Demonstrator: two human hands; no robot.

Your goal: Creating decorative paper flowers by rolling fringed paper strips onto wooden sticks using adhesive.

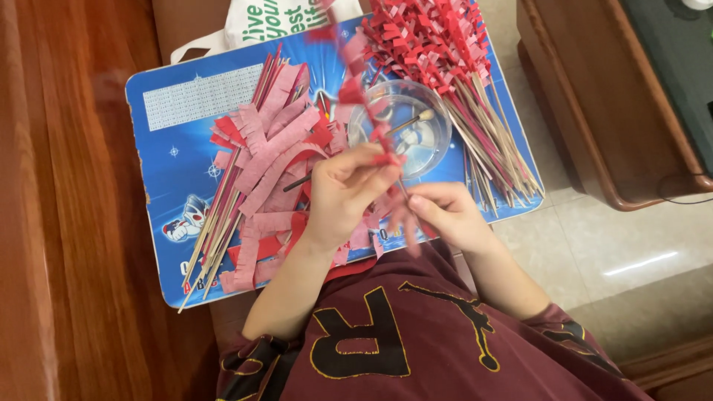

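My left hand (345,189) and my right hand (444,215) meet over the front of a blue lap board (171,148). Together they hold a thin wooden stick (397,186) with a red fringed paper strip (349,82) winding around it; the strip trails up and away, blurred. The left hand pinches the strip near the stick's top, and the right hand grips the stick's lower end. Left of my hands lies a heap of red and pink fringed strips (267,171).
A clear bowl (405,130) with a small brush stands behind my hands. A bundle of finished red-wrapped sticks (453,67) lies at the back right, bare sticks (212,230) at the left. A wooden bench surrounds the board; a tiled floor and wooden cabinet are right.
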